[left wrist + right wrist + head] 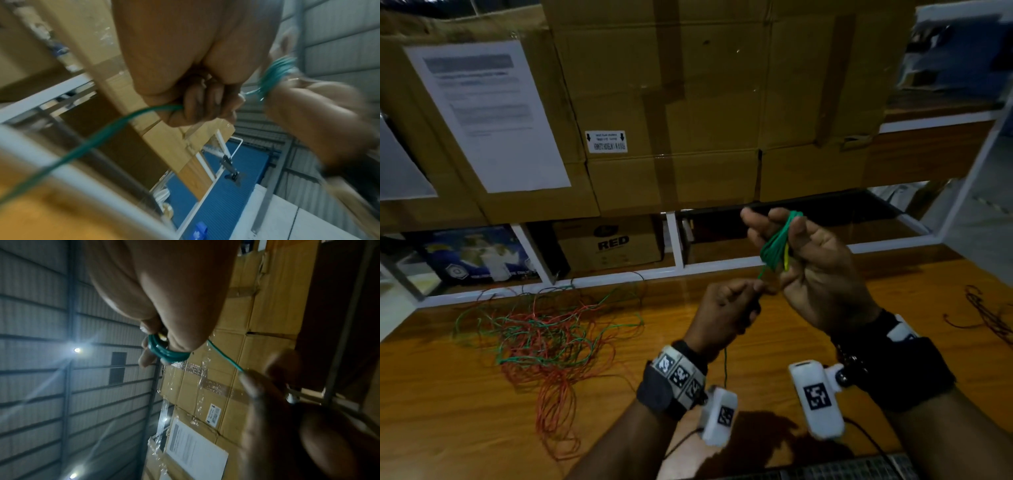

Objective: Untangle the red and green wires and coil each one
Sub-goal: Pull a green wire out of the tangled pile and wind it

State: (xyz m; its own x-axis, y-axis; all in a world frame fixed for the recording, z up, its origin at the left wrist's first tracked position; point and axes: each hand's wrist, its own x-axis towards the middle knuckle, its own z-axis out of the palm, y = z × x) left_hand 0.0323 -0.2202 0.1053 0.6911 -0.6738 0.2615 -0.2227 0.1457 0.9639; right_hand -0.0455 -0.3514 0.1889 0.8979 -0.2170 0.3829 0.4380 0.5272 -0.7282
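Raised above the bench (791, 342), a green wire (777, 245) is wound around the right hand (815, 270), fingers loosely curled to keep the coil. Its tail is pinched taut by the left hand (726, 308), apparently for winding. Left of both, a red-green tangle (544, 339) remains.

A green wire (777, 245) is wound in several tight loops around the fingers of the raised right hand (815, 270). One strand runs down from the coil into the curled left hand (726, 308) just below it. Well to the left of both hands, a loose tangle of red and green wires (544, 335) lies on the worktop (774, 325).
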